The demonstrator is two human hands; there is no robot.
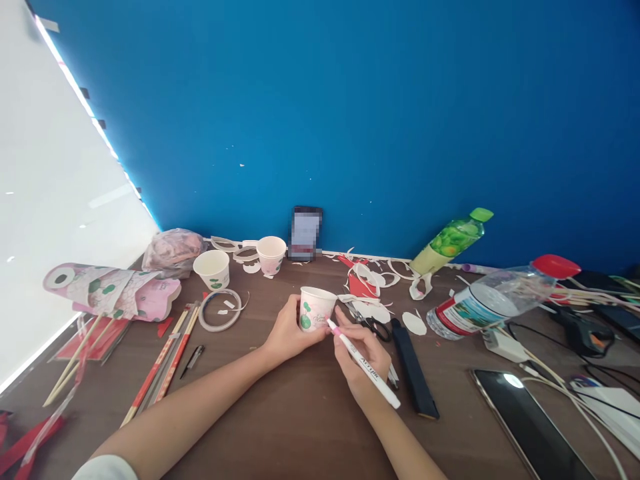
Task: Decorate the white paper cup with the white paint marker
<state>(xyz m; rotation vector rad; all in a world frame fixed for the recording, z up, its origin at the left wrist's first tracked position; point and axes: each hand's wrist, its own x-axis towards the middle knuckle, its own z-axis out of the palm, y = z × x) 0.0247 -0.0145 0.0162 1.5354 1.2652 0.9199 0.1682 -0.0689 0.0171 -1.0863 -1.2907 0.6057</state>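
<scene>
A white paper cup point(316, 311) with a green leaf print stands upright in my left hand point(287, 333), whose fingers and thumb close round its left side. In my right hand point(364, 353) is a white marker point(367, 370) with a pink band, gripped like a pen. Its tip meets or nearly meets the cup's lower right side; I cannot tell if it touches. Just behind my right hand lie black-handled scissors point(377, 328) and white paper cutouts point(373, 312). Two more paper cups, one with green leaves point(212, 270) and one pinkish point(271, 255), stand farther back.
A phone point(305, 233) leans on the blue wall. To the right are a green-capped bottle point(450, 243), a red-capped bottle point(495, 300), cables and another phone point(530, 423). On the left lie a tape roll point(203, 320), chopsticks point(155, 373) and a pink paper craft point(115, 291).
</scene>
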